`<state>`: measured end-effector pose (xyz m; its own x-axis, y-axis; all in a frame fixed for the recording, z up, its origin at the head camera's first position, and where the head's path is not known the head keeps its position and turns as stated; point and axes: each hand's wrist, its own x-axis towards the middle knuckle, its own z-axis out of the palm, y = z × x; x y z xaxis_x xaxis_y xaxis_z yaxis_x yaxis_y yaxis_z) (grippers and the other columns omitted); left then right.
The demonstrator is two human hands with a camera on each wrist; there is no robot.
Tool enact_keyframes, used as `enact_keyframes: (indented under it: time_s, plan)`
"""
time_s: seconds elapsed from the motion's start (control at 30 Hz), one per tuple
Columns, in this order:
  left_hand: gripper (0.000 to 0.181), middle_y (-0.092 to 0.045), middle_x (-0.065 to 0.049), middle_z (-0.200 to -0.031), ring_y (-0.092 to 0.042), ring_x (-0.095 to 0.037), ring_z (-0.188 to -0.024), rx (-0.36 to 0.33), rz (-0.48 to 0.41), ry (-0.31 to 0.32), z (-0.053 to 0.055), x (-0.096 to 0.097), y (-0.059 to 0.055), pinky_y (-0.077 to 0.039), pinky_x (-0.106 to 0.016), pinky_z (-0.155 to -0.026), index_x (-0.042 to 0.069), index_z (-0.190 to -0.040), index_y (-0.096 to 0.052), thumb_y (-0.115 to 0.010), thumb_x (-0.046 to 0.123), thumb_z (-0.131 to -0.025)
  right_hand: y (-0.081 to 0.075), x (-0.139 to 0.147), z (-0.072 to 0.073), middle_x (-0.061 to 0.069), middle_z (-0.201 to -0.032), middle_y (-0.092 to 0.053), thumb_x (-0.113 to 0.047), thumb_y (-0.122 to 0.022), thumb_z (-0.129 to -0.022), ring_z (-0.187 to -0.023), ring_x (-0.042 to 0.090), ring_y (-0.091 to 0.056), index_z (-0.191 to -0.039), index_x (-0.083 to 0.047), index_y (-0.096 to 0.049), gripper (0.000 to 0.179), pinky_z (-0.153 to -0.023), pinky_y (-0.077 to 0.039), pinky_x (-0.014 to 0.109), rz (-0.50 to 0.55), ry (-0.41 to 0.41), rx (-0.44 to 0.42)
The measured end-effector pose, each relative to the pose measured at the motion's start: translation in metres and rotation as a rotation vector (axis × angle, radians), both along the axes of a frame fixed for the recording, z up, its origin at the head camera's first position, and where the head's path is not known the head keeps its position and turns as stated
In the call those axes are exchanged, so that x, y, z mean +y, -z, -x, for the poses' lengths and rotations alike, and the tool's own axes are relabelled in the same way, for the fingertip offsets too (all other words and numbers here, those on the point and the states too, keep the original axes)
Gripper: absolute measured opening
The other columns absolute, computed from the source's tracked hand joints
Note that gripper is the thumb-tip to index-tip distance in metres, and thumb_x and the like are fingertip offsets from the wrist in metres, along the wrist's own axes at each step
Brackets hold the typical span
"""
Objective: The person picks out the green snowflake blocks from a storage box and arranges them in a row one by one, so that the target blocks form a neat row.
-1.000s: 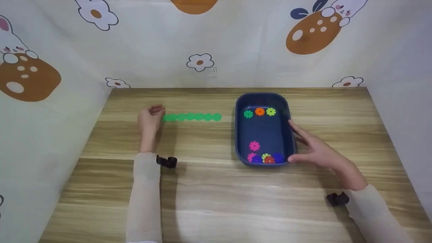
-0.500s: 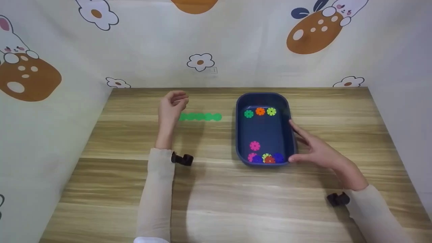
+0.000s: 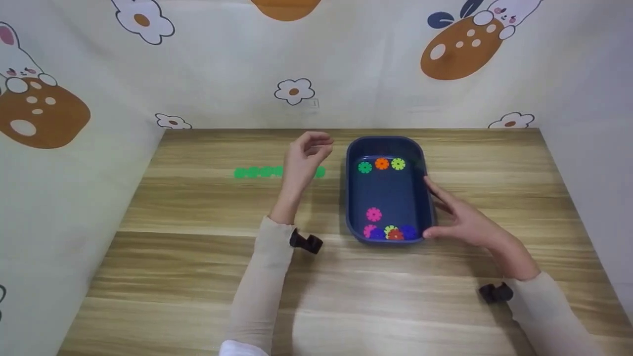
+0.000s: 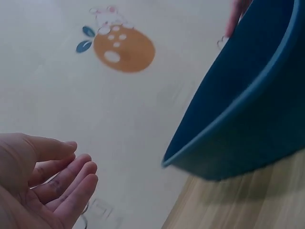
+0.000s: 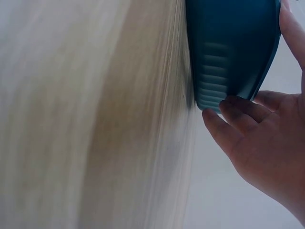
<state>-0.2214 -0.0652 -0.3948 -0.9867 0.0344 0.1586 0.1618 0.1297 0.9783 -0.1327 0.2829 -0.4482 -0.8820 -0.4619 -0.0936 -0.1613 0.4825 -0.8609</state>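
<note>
In the head view, my left hand (image 3: 302, 160) hovers above the right part of a row of green flower-shaped discs (image 3: 253, 172) and hides some of them. Its fingers are loosely bent, and the left wrist view shows nothing between them. A dark blue plastic basin (image 3: 386, 193) stands to the right of that row. My right hand (image 3: 465, 222) rests against the basin's right outer side, thumb near the front corner and fingers spread along the wall; the right wrist view shows fingertips (image 5: 212, 117) touching the wall.
Inside the basin, a green disc (image 3: 365, 167), an orange disc (image 3: 382, 163) and a yellow-green disc (image 3: 398, 163) lie at the far end. A pink disc (image 3: 374, 214) and several overlapping discs lie at the near end. Patterned cloth (image 3: 222, 64) backs the wooden table (image 3: 168, 267).
My left hand has moved right along the green row, from its left end to near the basin, and the row's left end is uncovered. The right hand and basin have stayed put.
</note>
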Motion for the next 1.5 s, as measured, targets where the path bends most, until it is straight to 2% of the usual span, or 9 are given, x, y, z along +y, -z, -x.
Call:
enact_keyframes:
  time_s: [0.23, 0.47, 0.7, 0.8, 0.87, 1.03, 1.23, 1.4, 1.5]
  plan:
    - [0.025, -0.07, -0.02, -0.118, -0.068, -0.028, -0.111, -0.011, 0.043, 0.102, -0.003, 0.042, 0.011, -0.055, -0.035, -0.099, -0.003, -0.115, -0.067, -0.07, 0.001, -0.09, 0.003, 0.001, 0.0, 0.016, -0.167, -0.011, -0.015, -0.083, -0.081, -0.145, 0.051, -0.03, -0.161, -0.02, -0.011, 0.107, -0.117, -0.026, 0.06, 0.009, -0.01, 0.031]
    - [0.036, -0.059, -0.018, -0.137, -0.052, -0.03, -0.134, -0.079, 0.105, 0.203, -0.003, 0.077, 0.022, -0.043, -0.043, -0.114, 0.0, -0.128, -0.059, -0.067, 0.011, -0.095, 0.003, 0.002, 0.001, 0.017, -0.167, -0.01, -0.016, -0.082, -0.082, -0.144, 0.053, -0.03, -0.161, -0.021, -0.011, 0.106, -0.116, -0.026, 0.062, 0.003, -0.007, 0.024]
    - [0.056, -0.026, -0.019, -0.16, -0.023, -0.038, -0.15, -0.257, 0.29, 0.204, 0.001, 0.101, 0.038, -0.022, -0.046, -0.125, 0.006, -0.144, -0.042, -0.063, 0.028, -0.097, 0.004, 0.0, 0.0, 0.016, -0.168, -0.011, -0.015, -0.081, -0.083, -0.145, 0.052, -0.03, -0.161, -0.021, -0.012, 0.105, -0.116, -0.027, 0.061, 0.008, -0.009, 0.03]
    - [0.061, -0.023, -0.021, -0.16, -0.017, -0.04, -0.152, -0.334, 0.304, 0.199, 0.002, 0.107, 0.042, -0.014, -0.048, -0.127, 0.003, -0.148, -0.034, -0.06, 0.027, -0.098, 0.005, 0.0, 0.0, 0.016, -0.168, -0.011, -0.015, -0.081, -0.083, -0.144, 0.052, -0.03, -0.161, -0.021, -0.012, 0.105, -0.116, -0.027, 0.062, 0.016, -0.011, 0.029]
    - [0.063, -0.028, -0.021, -0.159, -0.018, -0.038, -0.152, -0.368, 0.32, 0.199, 0.002, 0.108, 0.044, -0.014, -0.047, -0.127, 0.003, -0.15, -0.03, -0.06, 0.026, -0.099, 0.005, -0.001, 0.0, 0.016, -0.168, -0.011, -0.014, -0.081, -0.083, -0.144, 0.053, -0.03, -0.161, -0.022, -0.012, 0.105, -0.116, -0.027, 0.062, 0.018, -0.008, 0.025]
    - [0.064, -0.042, -0.017, -0.154, -0.033, -0.035, -0.147, -0.394, 0.457, 0.214, -0.001, 0.112, 0.047, -0.031, -0.043, -0.121, 0.007, -0.151, -0.028, -0.061, 0.022, -0.099, 0.003, -0.001, -0.001, 0.016, -0.168, -0.01, -0.016, -0.081, -0.083, -0.144, 0.053, -0.029, -0.161, -0.025, -0.011, 0.105, -0.116, -0.027, 0.063, 0.012, -0.004, 0.009]
    - [0.052, -0.058, -0.009, -0.142, -0.053, -0.022, -0.132, -0.333, 0.597, 0.291, -0.002, 0.116, 0.048, -0.042, -0.033, -0.113, 0.007, -0.141, -0.046, -0.068, 0.012, -0.094, 0.001, 0.0, -0.001, 0.015, -0.168, -0.009, -0.018, -0.081, -0.083, -0.144, 0.054, -0.029, -0.161, -0.029, -0.011, 0.105, -0.115, -0.028, 0.062, 0.006, 0.004, -0.015]
    - [0.046, -0.065, -0.005, -0.131, -0.06, -0.019, -0.121, -0.3, 0.668, 0.375, -0.001, 0.118, 0.05, -0.048, -0.029, -0.105, 0.009, -0.133, -0.059, -0.071, 0.004, -0.089, 0.0, -0.001, -0.001, 0.014, -0.168, -0.008, -0.018, -0.081, -0.084, -0.144, 0.053, -0.028, -0.161, -0.029, -0.01, 0.105, -0.116, -0.026, 0.062, 0.012, 0.004, -0.02]
    - [0.046, -0.063, -0.005, -0.132, -0.058, -0.018, -0.121, -0.248, 0.782, 0.43, 0.0, 0.119, 0.052, -0.045, -0.028, -0.108, 0.013, -0.132, -0.063, -0.074, 0.006, -0.088, -0.001, 0.0, -0.001, 0.013, -0.168, -0.008, -0.018, -0.081, -0.084, -0.145, 0.052, -0.028, -0.161, -0.031, -0.01, 0.105, -0.116, -0.025, 0.064, 0.011, 0.011, -0.032]
